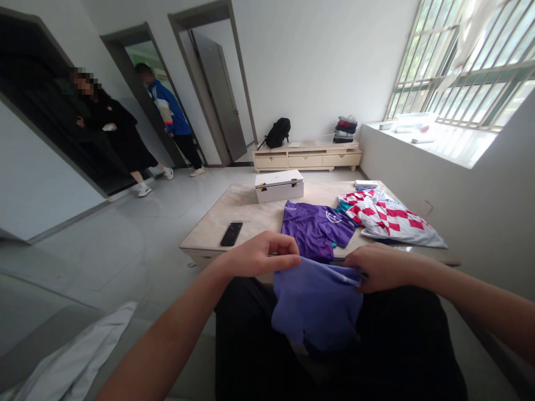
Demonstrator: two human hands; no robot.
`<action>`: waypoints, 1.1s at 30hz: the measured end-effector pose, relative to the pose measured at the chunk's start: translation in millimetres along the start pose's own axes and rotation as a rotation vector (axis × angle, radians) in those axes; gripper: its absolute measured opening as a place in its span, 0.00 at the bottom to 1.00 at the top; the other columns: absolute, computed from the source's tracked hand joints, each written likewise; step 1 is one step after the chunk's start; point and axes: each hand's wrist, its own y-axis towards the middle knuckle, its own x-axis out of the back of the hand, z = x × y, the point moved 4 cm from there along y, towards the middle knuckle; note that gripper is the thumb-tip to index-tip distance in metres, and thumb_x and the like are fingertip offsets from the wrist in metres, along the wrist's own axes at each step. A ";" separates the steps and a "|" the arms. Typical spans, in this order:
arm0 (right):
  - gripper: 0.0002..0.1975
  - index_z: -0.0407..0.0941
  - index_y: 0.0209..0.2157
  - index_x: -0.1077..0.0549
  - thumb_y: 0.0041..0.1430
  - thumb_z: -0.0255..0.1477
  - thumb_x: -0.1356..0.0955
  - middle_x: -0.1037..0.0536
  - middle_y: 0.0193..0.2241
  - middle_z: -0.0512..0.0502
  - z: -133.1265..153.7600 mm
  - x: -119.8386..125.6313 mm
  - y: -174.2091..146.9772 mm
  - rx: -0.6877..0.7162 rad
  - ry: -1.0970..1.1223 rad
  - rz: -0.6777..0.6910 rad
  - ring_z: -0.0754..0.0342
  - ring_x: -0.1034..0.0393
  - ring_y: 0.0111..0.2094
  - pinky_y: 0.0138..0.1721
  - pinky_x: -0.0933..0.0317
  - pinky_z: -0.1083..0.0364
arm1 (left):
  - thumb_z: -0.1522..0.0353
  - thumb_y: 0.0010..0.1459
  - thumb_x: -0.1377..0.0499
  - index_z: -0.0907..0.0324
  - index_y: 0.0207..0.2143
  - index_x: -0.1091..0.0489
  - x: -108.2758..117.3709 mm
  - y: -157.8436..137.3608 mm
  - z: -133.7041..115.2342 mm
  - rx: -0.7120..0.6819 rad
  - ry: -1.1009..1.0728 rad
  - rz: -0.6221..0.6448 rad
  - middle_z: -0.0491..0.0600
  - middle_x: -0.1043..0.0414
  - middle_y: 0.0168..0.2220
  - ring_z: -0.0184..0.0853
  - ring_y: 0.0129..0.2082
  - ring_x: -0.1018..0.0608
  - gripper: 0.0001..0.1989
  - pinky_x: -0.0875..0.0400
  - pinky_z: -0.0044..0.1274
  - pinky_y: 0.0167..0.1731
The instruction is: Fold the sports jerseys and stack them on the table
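Note:
A light purple-blue piece of clothing [317,303] hangs between my two hands, over my lap in black trousers. My left hand [267,253] pinches its upper left edge between thumb and fingers. At its upper right corner, my right hand [374,267] is closed on the cloth. Just beyond, on the low table [209,225], lie dark purple shorts [309,225] with a white emblem. To their right is a red-and-white checked jersey [388,214], spread in a loose heap. The garment's lower edge is bunched, and its full shape cannot be made out.
On the table are a black phone [231,234], a white box [279,186] and a small white device [366,183]. A backpack [278,132] and a stack of folded clothes [345,129] rest on the far cabinet [307,160]. Two people [111,125] stand near the doorways at left.

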 end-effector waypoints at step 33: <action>0.12 0.47 0.36 0.26 0.67 0.41 0.34 0.21 0.35 0.43 -3.0 59.5 -11.0 -0.013 -0.147 -0.397 0.49 0.25 0.32 0.32 0.38 0.54 | 0.56 0.61 0.39 0.59 0.31 0.28 53.5 -32.0 -26.3 -0.040 0.478 -0.286 0.49 0.25 0.38 0.34 0.37 0.25 0.15 0.27 0.25 0.39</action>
